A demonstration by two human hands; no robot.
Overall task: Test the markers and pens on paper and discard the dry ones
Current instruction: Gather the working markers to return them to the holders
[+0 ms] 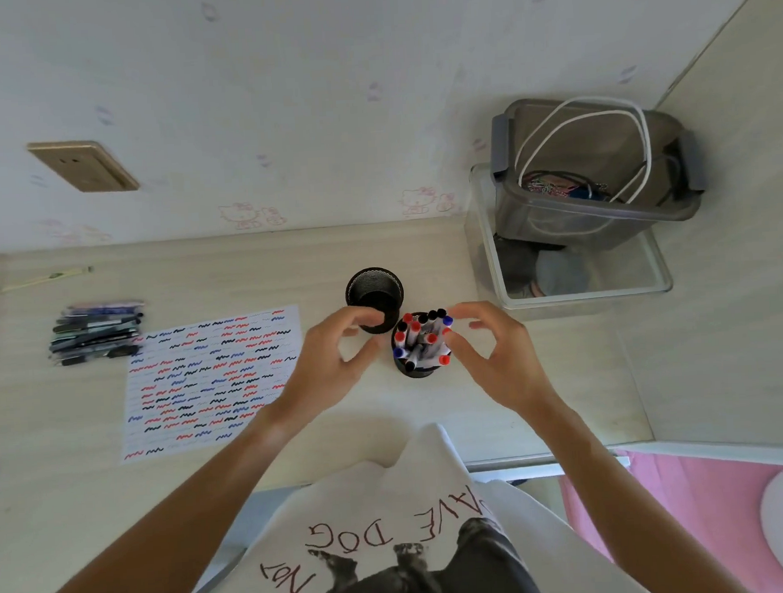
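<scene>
My left hand [338,358] and my right hand [497,358] hover on either side of the black mesh pen cup [418,367] that stands packed with markers and pens [421,340], their red, blue and black caps pointing up. Both hands have loosely curved fingers and grip nothing. My right fingertips [450,334] are just beside the caps on that side; I cannot tell whether they touch. My left fingers reach in front of a second black mesh cup [373,292], which stands just behind and to the left of the full one and looks empty.

To the left on the pale wood-grain tabletop [387,414] lies a white sheet of paper [212,378] covered in rows of short red, blue and black squiggles. Further left, well apart from the cups, a pile of dark pens [96,332] lies flat near the wall.

At the right back corner sits a clear plastic tray [652,282], and on it a grey translucent storage box [599,222] holding a white cable [580,118] and small coloured items.
</scene>
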